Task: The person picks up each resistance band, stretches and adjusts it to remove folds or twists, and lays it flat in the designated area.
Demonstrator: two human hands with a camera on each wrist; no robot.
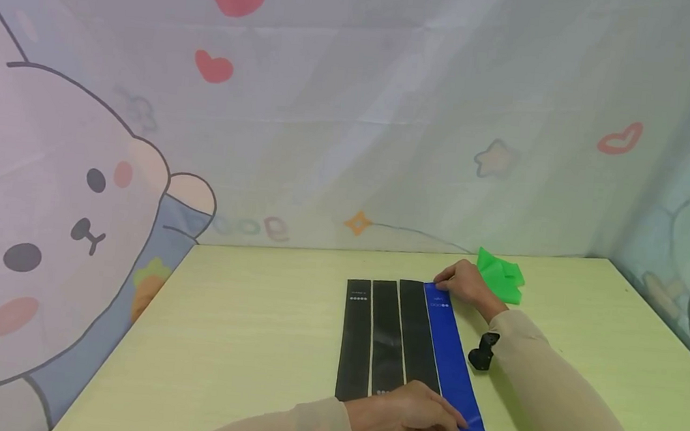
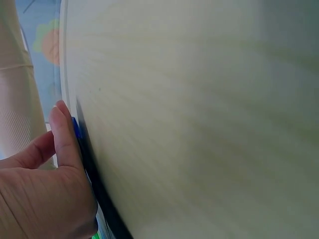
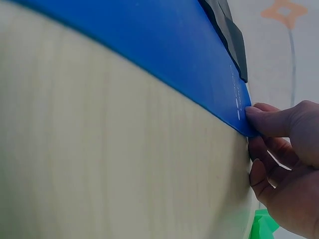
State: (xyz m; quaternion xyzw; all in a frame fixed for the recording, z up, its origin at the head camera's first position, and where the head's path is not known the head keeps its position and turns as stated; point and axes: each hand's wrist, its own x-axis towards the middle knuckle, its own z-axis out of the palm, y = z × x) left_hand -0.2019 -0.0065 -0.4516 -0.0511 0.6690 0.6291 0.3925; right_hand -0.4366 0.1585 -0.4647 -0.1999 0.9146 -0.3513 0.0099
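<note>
A blue flat resistance band [image 1: 455,362] lies lengthwise on the table at the right of three black resistance bands [image 1: 357,340], side by side. My right hand [image 1: 465,282] pinches the far end of the blue band; in the right wrist view the thumb [image 3: 266,119] is on its printed face and fingers are behind the edge. My left hand [image 1: 410,416] lies over the near ends of the black bands, partly hiding them. Its fingertips touch the near end of the blue band, and the left wrist view shows an extended finger [image 2: 65,134] along the table surface.
A crumpled green sheet or band [image 1: 502,277] lies behind the right wrist. A small black device [image 1: 483,352] sits at the right sleeve. The pale yellow table [image 1: 236,329] meets a printed cloth backdrop [image 1: 360,107] at its far edge.
</note>
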